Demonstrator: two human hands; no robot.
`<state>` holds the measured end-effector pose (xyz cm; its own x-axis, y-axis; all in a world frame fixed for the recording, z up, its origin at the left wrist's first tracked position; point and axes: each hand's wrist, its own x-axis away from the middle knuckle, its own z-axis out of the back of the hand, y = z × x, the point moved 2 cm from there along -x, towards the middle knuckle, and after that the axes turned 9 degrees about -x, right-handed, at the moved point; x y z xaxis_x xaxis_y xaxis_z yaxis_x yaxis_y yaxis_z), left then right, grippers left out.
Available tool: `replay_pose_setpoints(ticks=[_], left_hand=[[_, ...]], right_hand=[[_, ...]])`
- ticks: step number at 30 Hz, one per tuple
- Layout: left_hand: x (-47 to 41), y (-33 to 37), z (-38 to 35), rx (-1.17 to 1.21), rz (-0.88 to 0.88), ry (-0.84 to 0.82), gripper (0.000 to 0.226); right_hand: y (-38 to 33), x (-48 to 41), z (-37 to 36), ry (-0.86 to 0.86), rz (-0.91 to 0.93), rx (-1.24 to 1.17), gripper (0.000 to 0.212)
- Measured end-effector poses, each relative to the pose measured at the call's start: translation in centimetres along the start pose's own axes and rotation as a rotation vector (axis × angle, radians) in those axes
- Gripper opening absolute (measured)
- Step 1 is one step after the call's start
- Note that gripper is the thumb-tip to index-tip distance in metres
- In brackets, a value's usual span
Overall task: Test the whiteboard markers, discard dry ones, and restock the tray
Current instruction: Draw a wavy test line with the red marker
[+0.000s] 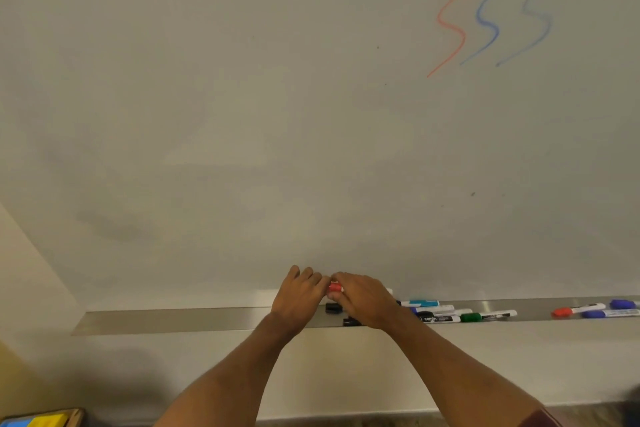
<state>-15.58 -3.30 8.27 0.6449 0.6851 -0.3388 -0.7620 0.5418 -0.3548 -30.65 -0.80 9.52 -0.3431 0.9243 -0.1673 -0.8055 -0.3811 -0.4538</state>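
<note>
A red marker (pixel 335 287) sits low at centre of the frame, just above the tray (pixel 173 321); both hands grip it, the left (pixel 299 298) with fingers curled at its end, the right (pixel 363 302) pinching it; two black caps (pixel 333 308) lie on the tray beneath; to the right lie teal (pixel 419 303), black (pixel 438 318), green (pixel 485 316), red and blue markers, their labels too blurred to read; red and blue squiggles (pixel 491 3) mark the whiteboard (pixel 242 97) at upper right.
</note>
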Motion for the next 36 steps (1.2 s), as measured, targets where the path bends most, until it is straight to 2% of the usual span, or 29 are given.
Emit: replay_pose_setpoints(ticks=[4, 6, 8, 10, 14, 17, 22, 30, 36], left_hand=[[-0.4, 2.0, 0.1, -0.009, 0.024, -0.071, 0.034], [-0.4, 3.0, 0.1, -0.023, 0.053, -0.093, 0.031], [-0.7, 3.6, 0.2, -0.028, 0.077, -0.101, 0.038], [-1.0, 3.8, 0.5, -0.033, 0.069, -0.13, 0.043], [-1.0, 3.3, 0.9, -0.09, -0.006, -0.116, 0.038], [-0.9, 3.4, 0.7, -0.129, -0.076, -0.112, 0.035], [-0.4, 3.9, 0.2, -0.162, -0.135, -0.144, 0.033], [0.0, 4.3, 0.2, -0.176, -0.186, -0.182, 0.032], [0.3, 4.6, 0.3, -0.17, -0.204, -0.168, 0.03]], right_hand=[[0.9, 0.7, 0.2, -0.1, -0.095, 0.0, 0.025], [1.3, 0.8, 0.2, -0.098, -0.077, 0.028, 0.02], [1.5, 0.9, 0.3, -0.089, -0.045, 0.017, 0.017], [1.5, 1.1, 0.6, -0.092, -0.049, -0.001, 0.019], [1.2, 1.9, 1.3, -0.139, -0.043, 0.121, 0.03], [1.1, 2.7, 1.3, -0.083, 0.032, 0.136, 0.027], [1.8, 3.4, 0.8, -0.068, 0.017, 0.207, 0.033], [2.2, 4.5, 0.6, -0.017, 0.062, 0.16, 0.05], [2.6, 4.5, 0.6, -0.044, 0.067, 0.117, 0.046]])
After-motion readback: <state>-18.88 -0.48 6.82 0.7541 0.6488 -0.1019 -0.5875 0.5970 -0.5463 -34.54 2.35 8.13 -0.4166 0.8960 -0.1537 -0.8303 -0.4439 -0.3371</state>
